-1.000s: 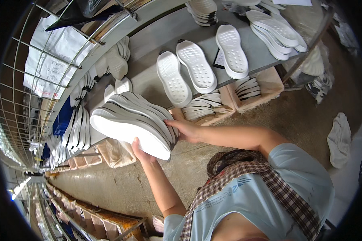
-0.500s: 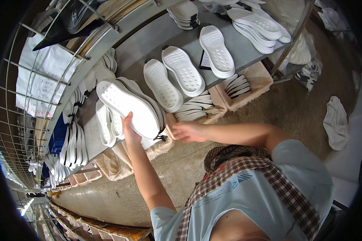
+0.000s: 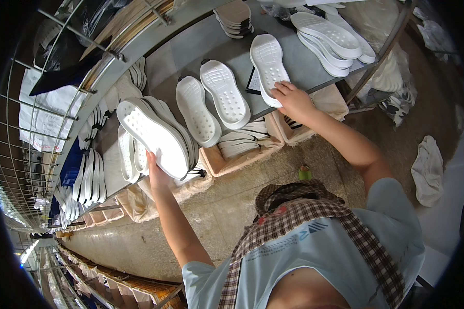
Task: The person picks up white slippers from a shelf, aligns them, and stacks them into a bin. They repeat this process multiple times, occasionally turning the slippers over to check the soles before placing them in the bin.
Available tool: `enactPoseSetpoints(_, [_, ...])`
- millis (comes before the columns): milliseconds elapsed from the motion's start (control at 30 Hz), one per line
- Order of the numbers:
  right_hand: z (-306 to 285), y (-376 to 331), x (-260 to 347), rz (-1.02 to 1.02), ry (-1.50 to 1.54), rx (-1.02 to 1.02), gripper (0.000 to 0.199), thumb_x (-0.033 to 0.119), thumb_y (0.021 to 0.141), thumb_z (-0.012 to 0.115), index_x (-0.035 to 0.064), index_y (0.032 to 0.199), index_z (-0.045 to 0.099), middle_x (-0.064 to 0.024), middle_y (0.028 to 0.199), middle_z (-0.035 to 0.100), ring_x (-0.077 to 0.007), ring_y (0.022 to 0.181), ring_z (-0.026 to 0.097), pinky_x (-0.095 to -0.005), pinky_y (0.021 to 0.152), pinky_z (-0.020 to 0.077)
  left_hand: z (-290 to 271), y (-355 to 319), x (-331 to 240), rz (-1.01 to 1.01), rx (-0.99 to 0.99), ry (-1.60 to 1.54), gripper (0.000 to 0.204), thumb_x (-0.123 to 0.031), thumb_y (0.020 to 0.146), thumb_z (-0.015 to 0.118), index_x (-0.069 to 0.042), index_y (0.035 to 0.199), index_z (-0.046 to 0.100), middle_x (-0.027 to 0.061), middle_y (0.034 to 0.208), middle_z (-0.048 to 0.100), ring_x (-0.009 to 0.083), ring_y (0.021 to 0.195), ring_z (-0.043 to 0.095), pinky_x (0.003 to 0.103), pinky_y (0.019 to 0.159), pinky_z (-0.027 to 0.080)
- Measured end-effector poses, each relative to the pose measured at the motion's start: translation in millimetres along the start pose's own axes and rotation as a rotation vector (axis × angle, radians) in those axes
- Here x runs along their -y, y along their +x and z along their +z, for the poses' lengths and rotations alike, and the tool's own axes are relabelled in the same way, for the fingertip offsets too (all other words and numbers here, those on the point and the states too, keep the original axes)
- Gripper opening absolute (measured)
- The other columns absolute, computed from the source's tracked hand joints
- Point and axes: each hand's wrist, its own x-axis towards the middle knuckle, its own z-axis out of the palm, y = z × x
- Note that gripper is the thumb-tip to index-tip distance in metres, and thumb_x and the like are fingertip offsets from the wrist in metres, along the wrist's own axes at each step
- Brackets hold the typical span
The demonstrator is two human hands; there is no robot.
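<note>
My left hand grips the near end of a stack of white shoe soles, its thumb or a finger along the edge; the fingers underneath are hidden. My right hand has hold of the near end of a single white shoe sole, fingertips on its dimpled upper face. That sole lies on the grey shelf partly over a dark-edged flat object. Between my hands, a second white sole and a third white sole lie side by side, face up, dark bits at their far ends.
Stacked white soles stand at the shelf's right end, with another small stack at the back. Cloth-lined bins holding soles sit below the shelf's front edge. A wire rack rises at the left. A white cloth bundle lies at right.
My right hand has moved away from beside the left-hand stack, up and rightward onto the single sole. My left hand stays at the stack. The view has shifted slightly.
</note>
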Motion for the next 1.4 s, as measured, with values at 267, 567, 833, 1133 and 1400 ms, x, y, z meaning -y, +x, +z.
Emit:
enactPoseSetpoints(267, [-27.1,-16.1,-85.8,-0.059,-0.125,0.178,0.052,0.003,0.073,0.062,0.0036,0.124,0.05,-0.0162,0.133,0.046,-0.0302,0.123,0.044,-0.0367,0.097,0.0432,16.6,-25.0,19.7,0.165,-0.121,0.111,0.066,-0.029,0.093,0.049,-0.01,0.146,0.015,0.0112,0.141,0.034,0.0269,0.127,0.038,0.04,0.102,0.035])
enactPoseSetpoints(567, [-39.4,-22.9,-137.5,-0.052,-0.113,0.1,0.05,-0.002,0.071,0.059,0.0061,0.119,0.055,-0.0154,0.127,0.053,-0.0303,0.115,0.051,-0.0386,0.095,0.0418,16.2,-27.2,24.1,0.135,-0.29,0.092,0.064,-0.024,0.091,0.05,-0.007,0.144,0.019,0.013,0.134,0.04,0.0267,0.123,0.042,0.04,0.1,0.037])
enactPoseSetpoints(833, [-58.4,-23.3,-118.4,-0.114,-0.287,-0.039,0.055,0.011,0.07,0.071,0.0105,0.122,0.054,-0.0102,0.124,0.055,-0.0279,0.114,0.051,-0.0388,0.094,0.0421,29.2,-21.5,15.0,0.059,-0.216,0.033,0.062,-0.019,0.085,0.055,-0.004,0.138,0.029,0.0144,0.125,0.048,0.0297,0.111,0.052,0.042,0.091,0.046])
enactPoseSetpoints(1133, [7.0,-66.4,28.6,-0.072,0.837,0.234,0.029,0.029,0.084,0.064,0.0044,0.1,0.063,-0.0075,0.094,0.066,-0.0206,0.09,0.06,-0.035,0.083,0.0455,42.8,-55.2,4.0,0.014,-0.348,-0.022,0.056,-0.02,0.085,0.057,-0.003,0.134,0.034,0.0141,0.12,0.052,0.0295,0.105,0.056,0.043,0.085,0.049])
enactPoseSetpoints(1400, [65.2,-9.3,219.3,0.81,2.226,0.985,0.061,0.049,0.091,0.049,0.0005,0.129,0.046,-0.0134,0.122,0.054,-0.0217,0.114,0.051,-0.0334,0.096,0.0428,51.5,-138.0,-11.1,-0.098,-0.387,-0.079,0.052,-0.027,0.087,0.056,-0.001,0.129,0.04,0.0147,0.118,0.055,0.0312,0.102,0.057,0.048,0.085,0.049])
